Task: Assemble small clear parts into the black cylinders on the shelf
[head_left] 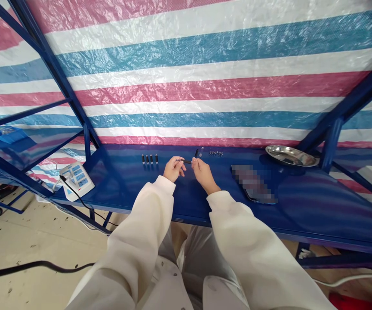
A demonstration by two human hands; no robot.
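A slim black tube (187, 162) lies level between my two hands, above the blue table. My left hand (173, 168) pinches its left end between closed fingers. At the other end, my right hand (203, 173) also has its fingers closed on it. Just behind my right hand is a small black piece (196, 153), with a small clear piece (201, 152) beside it. A row of small shiny metal parts (216, 153) lies to the right of these. Several short black cylinders with pale ends (149, 159) stand in a row left of my hands. Fingers hide part of the tube.
On the blue table (124, 181), a power strip (78, 181) with a black cable sits at the left edge. Right of my hands lies a dark, blurred-out flat object (253, 184). A shiny metal dish (291, 156) stands at back right. Blue frame posts rise at both sides.
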